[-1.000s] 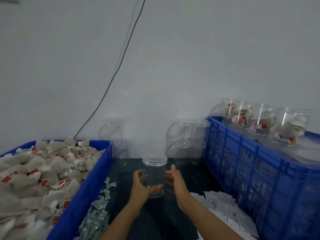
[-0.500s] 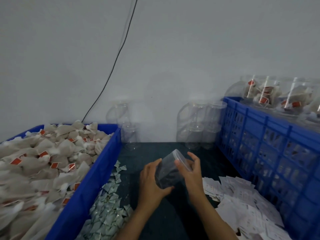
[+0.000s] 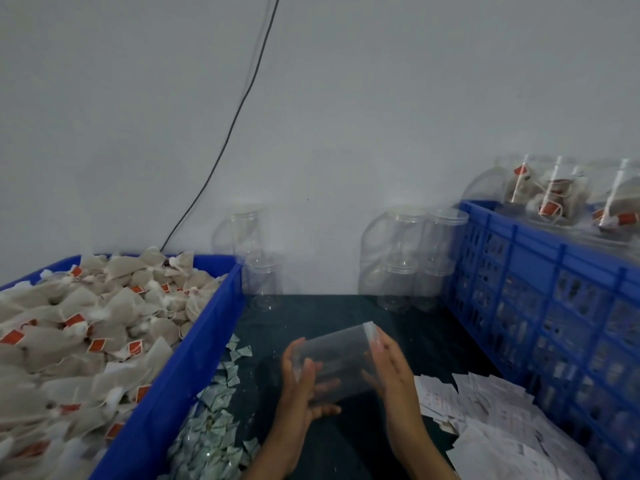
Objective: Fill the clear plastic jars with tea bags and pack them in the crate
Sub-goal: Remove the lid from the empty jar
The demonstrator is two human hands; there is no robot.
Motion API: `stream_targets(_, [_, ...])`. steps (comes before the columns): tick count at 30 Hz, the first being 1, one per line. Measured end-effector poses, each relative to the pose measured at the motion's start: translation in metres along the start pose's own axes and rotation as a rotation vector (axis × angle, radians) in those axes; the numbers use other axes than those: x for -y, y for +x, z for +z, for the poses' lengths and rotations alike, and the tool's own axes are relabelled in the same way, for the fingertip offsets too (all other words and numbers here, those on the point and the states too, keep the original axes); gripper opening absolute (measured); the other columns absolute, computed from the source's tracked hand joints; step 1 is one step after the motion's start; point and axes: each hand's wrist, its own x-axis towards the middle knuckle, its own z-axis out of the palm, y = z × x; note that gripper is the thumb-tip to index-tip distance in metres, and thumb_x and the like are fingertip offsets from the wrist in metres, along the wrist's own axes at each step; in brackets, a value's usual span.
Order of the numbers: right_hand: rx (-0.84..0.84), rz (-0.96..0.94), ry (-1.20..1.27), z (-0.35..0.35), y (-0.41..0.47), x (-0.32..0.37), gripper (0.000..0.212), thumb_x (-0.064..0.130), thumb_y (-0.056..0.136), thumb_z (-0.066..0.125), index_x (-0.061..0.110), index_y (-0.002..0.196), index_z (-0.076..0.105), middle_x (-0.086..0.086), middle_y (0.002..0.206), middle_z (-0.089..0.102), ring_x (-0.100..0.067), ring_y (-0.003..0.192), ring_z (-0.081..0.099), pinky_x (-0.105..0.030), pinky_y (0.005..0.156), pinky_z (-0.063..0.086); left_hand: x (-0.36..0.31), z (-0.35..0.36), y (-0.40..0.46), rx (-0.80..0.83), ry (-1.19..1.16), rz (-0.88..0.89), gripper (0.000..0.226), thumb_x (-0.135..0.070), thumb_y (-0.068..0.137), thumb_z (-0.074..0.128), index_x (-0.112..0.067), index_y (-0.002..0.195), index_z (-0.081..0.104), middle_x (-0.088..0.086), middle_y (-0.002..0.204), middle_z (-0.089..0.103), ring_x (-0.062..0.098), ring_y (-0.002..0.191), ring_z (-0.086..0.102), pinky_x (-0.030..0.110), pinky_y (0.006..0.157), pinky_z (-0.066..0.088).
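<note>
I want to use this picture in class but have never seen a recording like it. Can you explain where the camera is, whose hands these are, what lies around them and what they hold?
No machine here: a person wears one wide-angle camera on the head, looking forward and down, so you see their own arms.

The left hand and right hand hold a clear plastic jar, tilted on its side, empty as far as I can tell. The left grip curls round its base; the right fingers look nearly straight against its lid end.

On the left, a blue bin heaped with tea bags. On the right, a blue crate with filled jars. Empty jars stand by the wall; paper slips lie on the dark table.
</note>
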Motion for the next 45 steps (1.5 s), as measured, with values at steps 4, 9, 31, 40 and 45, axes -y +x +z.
stream_targets(4, [-0.05,-0.015,-0.043,0.004,0.0,-0.003,0.051,0.06,0.073,0.061,0.041,0.119,0.064,0.006,0.124,0.058,-0.004,0.111,0.059,-0.032,0.095,0.048,0.003,0.0,0.002,-0.057,0.064,-0.031,0.057,-0.056,0.074,0.062,-0.029,0.122,0.045,0.015,0.105,0.063,0.025,0.068,0.066,0.027,0.044,0.046])
stream_targets(9, [-0.077,-0.059,-0.071,0.0,0.003,-0.005,0.039,0.054,0.074,0.057,0.047,0.112,0.063,0.01,0.114,0.058,-0.008,0.104,0.063,-0.022,0.084,0.046,0.004,0.0,0.006,-0.062,0.124,-0.033,0.031,-0.051,0.083,0.056,-0.039,0.11,0.048,0.015,0.104,0.061,0.019,0.052,0.06,0.024,0.037,0.042])
stream_targets(31, [-0.048,-0.122,-0.184,-0.007,0.003,-0.011,0.064,0.054,0.079,0.048,0.012,0.123,0.065,-0.002,0.11,0.058,-0.006,0.098,0.062,-0.017,0.082,0.047,0.002,0.001,-0.005,-0.04,0.173,0.012,0.051,-0.062,0.072,0.05,-0.034,0.113,0.049,0.013,0.106,0.062,0.014,0.045,0.049,0.022,0.04,0.034])
stream_targets(40, [-0.034,-0.145,-0.19,-0.005,0.0,-0.009,0.062,0.056,0.078,0.05,0.023,0.13,0.061,-0.004,0.114,0.056,-0.008,0.102,0.062,-0.02,0.088,0.047,-0.003,0.002,-0.006,-0.056,0.147,-0.052,0.056,-0.067,0.067,0.05,-0.032,0.111,0.052,0.016,0.105,0.063,0.011,0.041,0.044,0.018,0.036,0.029])
stream_targets(45, [0.13,-0.334,-0.278,0.004,-0.005,0.009,0.045,0.037,0.086,0.058,0.038,0.131,0.051,-0.001,0.111,0.044,0.007,0.096,0.052,-0.007,0.083,0.043,-0.015,-0.01,0.001,-0.018,0.006,-0.3,0.068,-0.068,0.074,0.049,-0.018,0.119,0.058,0.014,0.089,0.065,0.012,0.043,0.037,0.016,0.037,0.026])
